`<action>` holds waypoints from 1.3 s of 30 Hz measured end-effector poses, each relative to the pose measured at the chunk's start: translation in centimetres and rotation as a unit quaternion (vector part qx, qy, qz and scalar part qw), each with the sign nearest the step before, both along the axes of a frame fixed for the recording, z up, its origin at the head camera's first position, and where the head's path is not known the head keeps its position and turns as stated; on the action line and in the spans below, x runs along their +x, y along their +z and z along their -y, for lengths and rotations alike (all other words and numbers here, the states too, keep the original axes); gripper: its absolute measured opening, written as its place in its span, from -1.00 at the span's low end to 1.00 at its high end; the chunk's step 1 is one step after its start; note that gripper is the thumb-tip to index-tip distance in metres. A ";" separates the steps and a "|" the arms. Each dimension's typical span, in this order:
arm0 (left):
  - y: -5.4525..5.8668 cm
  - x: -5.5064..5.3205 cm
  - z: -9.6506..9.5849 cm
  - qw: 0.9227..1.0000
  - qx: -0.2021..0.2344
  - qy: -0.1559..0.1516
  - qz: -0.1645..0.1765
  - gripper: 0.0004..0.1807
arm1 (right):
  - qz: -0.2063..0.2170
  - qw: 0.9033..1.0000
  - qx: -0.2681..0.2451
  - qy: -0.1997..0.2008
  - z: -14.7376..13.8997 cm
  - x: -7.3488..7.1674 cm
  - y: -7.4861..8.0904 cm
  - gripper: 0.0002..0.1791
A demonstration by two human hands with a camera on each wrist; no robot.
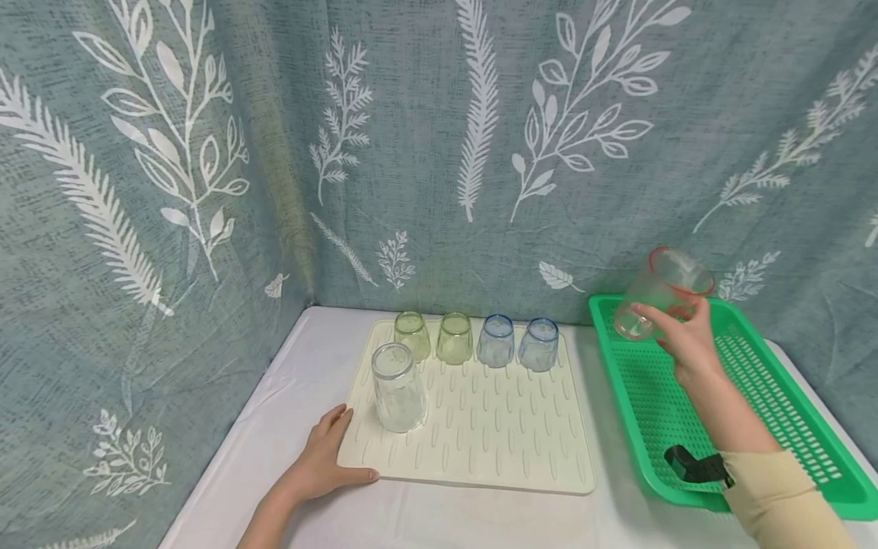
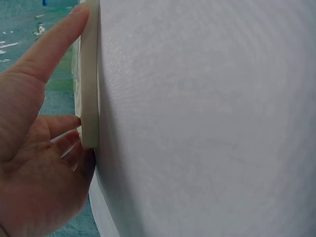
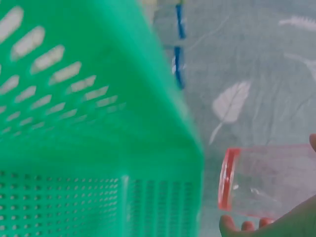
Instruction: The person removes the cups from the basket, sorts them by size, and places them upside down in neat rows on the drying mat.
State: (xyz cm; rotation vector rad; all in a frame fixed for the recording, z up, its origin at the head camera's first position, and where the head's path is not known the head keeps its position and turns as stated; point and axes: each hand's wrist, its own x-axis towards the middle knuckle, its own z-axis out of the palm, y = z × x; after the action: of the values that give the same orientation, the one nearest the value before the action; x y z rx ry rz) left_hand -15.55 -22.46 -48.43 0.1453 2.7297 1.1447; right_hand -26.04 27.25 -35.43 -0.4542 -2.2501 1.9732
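My right hand (image 1: 689, 343) holds a clear drinking glass with red rings (image 1: 645, 293) over the far left part of the green basket (image 1: 620, 389). The glass is tilted, its wide red-ringed end up and to the right. In the right wrist view, the same glass (image 3: 271, 177) lies sideways beside the basket's rim. My left hand (image 1: 325, 457) rests at the near left corner of a cream drying mat (image 1: 494, 427), thumb along the front edge and fingers at the left edge. A tall clear glass (image 1: 399, 393) stands on the mat near this hand.
Two small green glasses (image 1: 455, 339) and two small blue glasses (image 1: 497, 341) stand in a row along the mat's back edge. A white cloth (image 1: 295, 366) covers the table. A patterned grey-green curtain (image 1: 425, 152) hangs behind and at the sides.
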 end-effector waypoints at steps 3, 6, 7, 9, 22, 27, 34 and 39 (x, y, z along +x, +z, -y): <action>0.0 -0.1 0.1 1.000 0.000 -0.001 0.003 0.30 | -0.020 1.000 -0.013 0.012 0.8 0.8 0.9 -0.25; 0.0 -0.1 0.0 1.000 0.001 0.000 0.005 0.30 | -0.037 0.998 -0.032 0.039 1.7 1.3 1.5 -0.26; 0.0 -0.1 0.0 1.000 0.002 0.000 0.005 0.30 | -0.042 0.997 -0.037 0.049 2.0 1.5 1.6 -0.24; 0.0 0.0 0.0 1.000 0.004 -0.002 0.004 0.29 | -0.044 0.996 -0.039 0.063 2.6 1.8 1.7 -0.24; -0.1 0.0 0.0 1.000 0.003 -0.005 0.003 0.29 | -0.027 0.989 -0.058 0.135 7.2 3.5 1.1 -0.36; -0.2 0.0 0.0 1.000 0.005 -0.008 0.000 0.28 | -0.013 0.986 -0.058 0.157 8.4 4.2 0.1 -0.26; -0.1 0.1 0.0 1.000 0.005 -0.009 -0.001 0.28 | 0.011 0.981 -0.065 0.183 10.1 5.3 -1.6 -0.19; 0.0 0.0 0.0 1.000 0.010 -0.009 0.001 0.29 | 0.027 0.980 -0.057 0.190 11.0 6.1 -3.0 -0.18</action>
State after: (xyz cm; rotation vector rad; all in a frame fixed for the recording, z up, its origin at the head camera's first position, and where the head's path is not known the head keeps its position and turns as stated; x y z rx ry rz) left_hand -15.53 -22.49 -48.48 0.1702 2.7110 1.1672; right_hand -19.97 16.21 -38.43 -0.0884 -2.4112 2.3019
